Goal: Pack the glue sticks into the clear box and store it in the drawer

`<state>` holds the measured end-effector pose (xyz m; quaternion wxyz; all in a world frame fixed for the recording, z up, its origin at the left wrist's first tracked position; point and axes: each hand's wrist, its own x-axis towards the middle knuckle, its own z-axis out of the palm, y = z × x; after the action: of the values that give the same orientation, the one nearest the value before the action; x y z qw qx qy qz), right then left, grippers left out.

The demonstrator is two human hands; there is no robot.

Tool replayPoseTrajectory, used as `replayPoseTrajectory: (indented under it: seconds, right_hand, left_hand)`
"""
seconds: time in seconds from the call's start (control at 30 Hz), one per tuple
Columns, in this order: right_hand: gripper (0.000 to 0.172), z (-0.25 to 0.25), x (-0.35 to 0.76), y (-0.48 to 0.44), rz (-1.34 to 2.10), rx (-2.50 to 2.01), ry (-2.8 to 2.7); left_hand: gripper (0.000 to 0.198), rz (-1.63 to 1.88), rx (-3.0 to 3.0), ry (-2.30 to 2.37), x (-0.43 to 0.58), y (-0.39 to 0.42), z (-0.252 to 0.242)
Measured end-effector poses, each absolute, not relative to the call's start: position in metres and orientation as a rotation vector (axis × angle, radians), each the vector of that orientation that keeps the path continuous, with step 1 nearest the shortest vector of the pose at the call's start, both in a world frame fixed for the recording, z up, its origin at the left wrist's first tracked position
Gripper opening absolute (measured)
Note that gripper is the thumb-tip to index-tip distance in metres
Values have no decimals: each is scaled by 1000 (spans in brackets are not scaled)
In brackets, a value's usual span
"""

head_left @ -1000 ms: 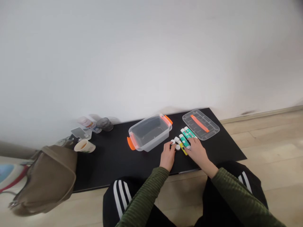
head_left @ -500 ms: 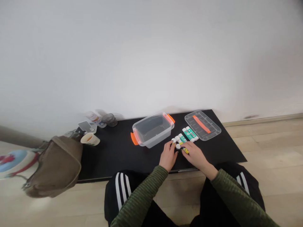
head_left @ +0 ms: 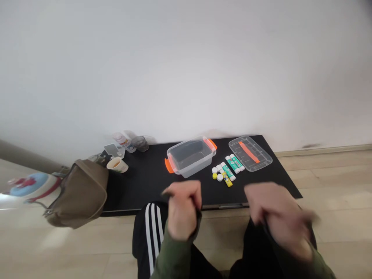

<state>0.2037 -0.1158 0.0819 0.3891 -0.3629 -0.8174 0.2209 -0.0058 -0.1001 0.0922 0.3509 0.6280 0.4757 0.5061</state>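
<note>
The left hand (head_left: 183,211) and right hand (head_left: 279,217) are well apart and blurred, raised over the near edge of the bench (head_left: 139,190); whether either holds anything, I cannot tell. Beyond them, glue sticks (head_left: 229,169) lie side by side on the bench, long axes slanting from near right to far left, a yellow stick (head_left: 227,179) closest. Loose caps (head_left: 215,170) sit just left of them. Farther on are a clear box (head_left: 191,157) with orange handles and its lid (head_left: 250,153), the sticks between them and the hands. Off left sit a bag (head_left: 80,193), a mug (head_left: 117,164) and a glass (head_left: 140,143)
</note>
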Motion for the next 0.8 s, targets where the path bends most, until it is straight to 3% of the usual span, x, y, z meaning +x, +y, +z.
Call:
replayPoseTrajectory:
  seconds: [0.17,0.3,0.57,0.67,0.8]
  right_hand:
    - [69,36,185,-30,644,-1825,-1774]
    - [70,4,188,-13,720,-1931,-1822]
    - [69,6,204,-8,817,-2055,-1878]
    - [57,-14,208,-5,700,-2133,-2045]
    - [29,-50,207,-9,561,-2231,-2192]
  left_hand:
    - [74,972,1417,1569,22,-26,33]
    - [71,920,1380,1596,15,-15,4]
    - [70,720,1726,1688,6,-13,5]
    - [60,494,2026,1705,3,-13,-15]
    - [24,287,2304,1576,2,-13,-52]
